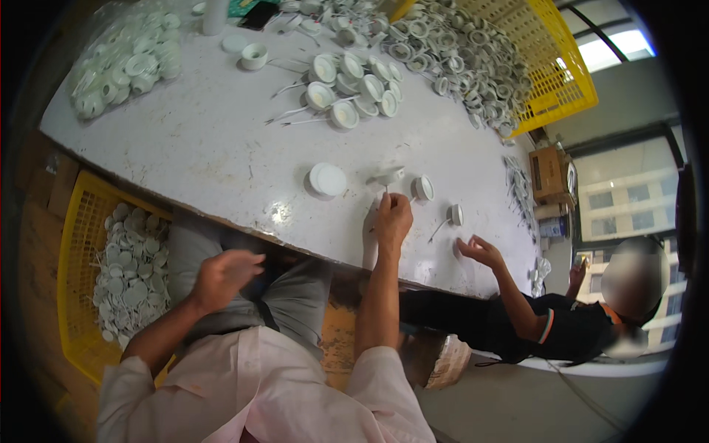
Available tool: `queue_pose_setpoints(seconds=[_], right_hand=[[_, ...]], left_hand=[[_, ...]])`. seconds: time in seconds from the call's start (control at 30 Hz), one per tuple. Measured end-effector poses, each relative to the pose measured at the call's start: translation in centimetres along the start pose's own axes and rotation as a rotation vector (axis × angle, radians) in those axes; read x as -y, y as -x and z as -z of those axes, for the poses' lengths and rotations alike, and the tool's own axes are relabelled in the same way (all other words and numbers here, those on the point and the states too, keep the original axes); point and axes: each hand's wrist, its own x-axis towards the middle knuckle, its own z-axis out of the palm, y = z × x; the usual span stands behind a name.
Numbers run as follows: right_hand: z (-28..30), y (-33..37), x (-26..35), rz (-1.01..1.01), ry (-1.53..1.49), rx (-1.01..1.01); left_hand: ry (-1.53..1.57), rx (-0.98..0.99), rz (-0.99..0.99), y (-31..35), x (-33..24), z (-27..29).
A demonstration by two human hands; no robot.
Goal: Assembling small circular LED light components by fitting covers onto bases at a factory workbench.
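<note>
My right hand (394, 220) is over the table near its front edge, fingers pinched on the wire of a small white round lamp fitting (390, 176). The fitting is a little blurred. Over my lap, off the table, my left hand (226, 277) is smeared by motion; its fingers point right and I cannot make out anything in them. Left of the fitting lie white round discs (327, 179), seemingly stacked. To its right a second fitting (423, 187) rests on its side, and a third fitting (456, 215) with a wire stands farther right.
A co-worker's hand (484, 252) is by the third fitting. Wired fittings (344, 114) lie grouped mid-table, with a clear bag of white parts (133, 63) at the far left. A yellow crate (554, 100) spills many fittings at the back right. Another yellow crate (70, 295) with discs stands left of my legs.
</note>
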Motion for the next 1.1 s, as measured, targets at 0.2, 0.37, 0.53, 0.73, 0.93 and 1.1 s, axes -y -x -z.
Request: queue_pose_setpoints(seconds=[0.2, 0.37, 0.53, 0.73, 0.93, 1.1], right_hand=[[0.6, 8.1, 2.6, -0.162, -0.717, 0.113], [-0.1, 12.9, 5.2, -0.038, -1.059, 0.235], [0.2, 14.6, 7.2, -0.034, -1.078, 0.328], [-0.8, 13.4, 6.5, -0.100, -0.893, 0.489], [-0.9, 5.3, 7.4, -0.173, -0.668, 0.163], [-2.6, 2.4, 6.5, -0.187, -0.540, 0.256]], left_hand=[[0.191, 0.106, 0.044, -7.9, -0.5, -5.9], [0.308, 0.081, -0.105, -10.1, -1.1, -7.5], [0.140, -0.002, -0.109, -9.5, -0.8, -6.2], [-0.143, -0.181, -0.205, -8.4, -0.8, -4.2], [-0.242, -0.219, -0.273, -7.9, -0.6, -3.1], [-0.092, -0.184, -0.188, -6.9, -0.5, -3.6]])
